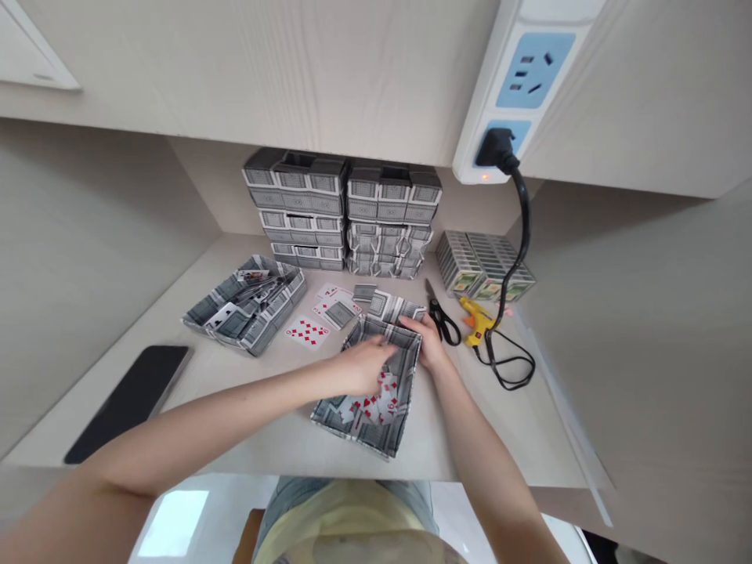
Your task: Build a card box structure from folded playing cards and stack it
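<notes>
A tray-like box folded from grey-backed playing cards (pixel 405 407) lies before me, with loose red-suited cards (pixel 376 407) inside. My left hand (pixel 365 366) reaches over its left wall, fingers stretched toward the inner far end; their tips are slightly blurred. At the far right corner, my right hand (pixel 430 341) grips the box, fingers on the outside of the far wall. Just behind it lies a strip of joined card backs (pixel 388 305), close to my right fingertips. Loose playing cards (pixel 309 332), some face up, are spread to the left.
Another card box (pixel 267 325) full of cards stands left, with a black phone (pixel 132 399) nearer. Stacked card boxes (pixel 311 204) line the back. At right are black scissors (pixel 443 319), a corded yellow glue gun (pixel 477 319) and card packs (pixel 485 266). A power strip (pixel 529 78) hangs above.
</notes>
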Tool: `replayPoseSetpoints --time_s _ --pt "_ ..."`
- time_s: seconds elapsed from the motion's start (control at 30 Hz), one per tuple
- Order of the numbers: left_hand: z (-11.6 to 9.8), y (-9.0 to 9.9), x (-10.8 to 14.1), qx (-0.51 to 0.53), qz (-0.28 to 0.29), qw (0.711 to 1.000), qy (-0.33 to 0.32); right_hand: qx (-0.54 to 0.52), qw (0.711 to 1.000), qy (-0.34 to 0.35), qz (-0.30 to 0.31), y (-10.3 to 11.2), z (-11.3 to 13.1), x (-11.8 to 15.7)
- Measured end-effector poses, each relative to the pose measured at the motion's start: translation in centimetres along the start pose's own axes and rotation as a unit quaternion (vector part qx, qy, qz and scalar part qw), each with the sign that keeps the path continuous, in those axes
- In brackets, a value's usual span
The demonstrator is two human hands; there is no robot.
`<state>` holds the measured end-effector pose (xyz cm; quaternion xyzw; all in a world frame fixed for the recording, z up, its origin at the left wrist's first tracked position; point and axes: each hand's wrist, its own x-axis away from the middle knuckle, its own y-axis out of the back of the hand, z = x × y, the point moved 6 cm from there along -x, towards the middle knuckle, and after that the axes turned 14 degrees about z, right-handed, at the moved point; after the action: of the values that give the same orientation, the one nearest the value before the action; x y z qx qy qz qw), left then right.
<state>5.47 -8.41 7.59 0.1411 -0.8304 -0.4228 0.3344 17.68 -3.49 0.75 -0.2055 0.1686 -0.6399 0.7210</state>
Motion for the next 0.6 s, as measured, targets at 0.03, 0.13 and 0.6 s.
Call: replayPoseSetpoints --time_s 0.03,0.13,0.6 --pt "0.6 0.2 -0.1 0.032 -0.015 0.999 0.022 0.001 1.0 0.001 -0.001 0.0 0.0 0.0" --pt "1.5 -0.2 -0.6 0.076 -0.042 0.993 0.075 0.0 1.0 0.001 -0.004 0.1 0.0 0.0" --pt "1.9 -0.6 -2.5 -0.03 0.026 0.993 0.108 0.021 1.0 -0.006 0.005 0.1 0.0 -0.2"
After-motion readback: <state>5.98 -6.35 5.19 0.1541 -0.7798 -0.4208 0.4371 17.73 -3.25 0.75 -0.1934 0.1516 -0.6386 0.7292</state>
